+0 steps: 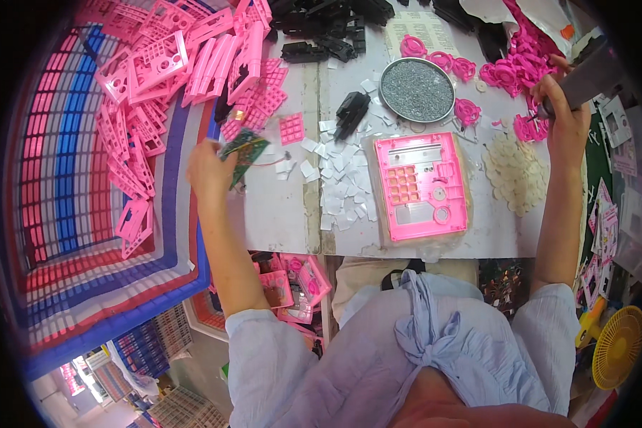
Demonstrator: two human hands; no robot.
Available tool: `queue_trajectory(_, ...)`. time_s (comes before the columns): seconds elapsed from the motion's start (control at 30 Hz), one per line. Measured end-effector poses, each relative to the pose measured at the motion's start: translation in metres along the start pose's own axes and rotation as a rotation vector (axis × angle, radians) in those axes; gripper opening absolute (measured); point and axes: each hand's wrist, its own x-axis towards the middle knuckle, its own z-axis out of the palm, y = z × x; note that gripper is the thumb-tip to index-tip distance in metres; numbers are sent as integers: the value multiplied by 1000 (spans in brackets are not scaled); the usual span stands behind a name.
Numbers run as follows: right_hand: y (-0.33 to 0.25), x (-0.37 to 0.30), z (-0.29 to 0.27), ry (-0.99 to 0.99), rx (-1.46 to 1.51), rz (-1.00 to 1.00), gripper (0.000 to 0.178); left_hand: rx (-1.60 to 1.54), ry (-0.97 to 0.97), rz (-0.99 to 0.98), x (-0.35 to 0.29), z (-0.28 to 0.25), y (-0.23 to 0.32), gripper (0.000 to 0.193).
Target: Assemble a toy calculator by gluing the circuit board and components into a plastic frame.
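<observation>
My left hand (212,164) pinches a green circuit board (247,151) with thin wires, over the table's left side. Close to it lie a pink keypad piece (291,129) and more pink keypads (267,96). My right hand (565,107) is raised at the right with its fingers around a dark grey tool (593,73), whose exact kind I cannot make out. Between my arms, a pink plastic casing (459,146) with square key holes lies open side up on a wrapped pad. Behind it stands a round dish (384,105) full of small metal screws.
White square pieces (344,187) and a black part (351,114) lie left of the casing, cream discs (517,175) right. Pink rings (510,75) and black parts (328,39) crowd the back. A striped bin (182,185) holds pink panels. A yellow fan (618,347) stands lower right.
</observation>
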Motion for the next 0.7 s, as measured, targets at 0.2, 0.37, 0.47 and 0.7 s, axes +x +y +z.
queue_trajectory(0.2, 2, -26, 10, 262, -314, -326, 64, -295, -52, 13, -20, 3, 95, 42)
queue_trajectory(0.37, -12, -56, 7, 237, -446, -412, 67, -9, -123, 55, 2, 36, 108, 40)
queue_trajectory(0.47, -15, -71, -6, 143, -479, -415, 65, 79, -236, 86, 10, 27, 116, 34)
queue_trajectory(0.7, -29, -99, 14, -309, -510, -412, 43, -306, -148, 212, -18, -12, 131, 25)
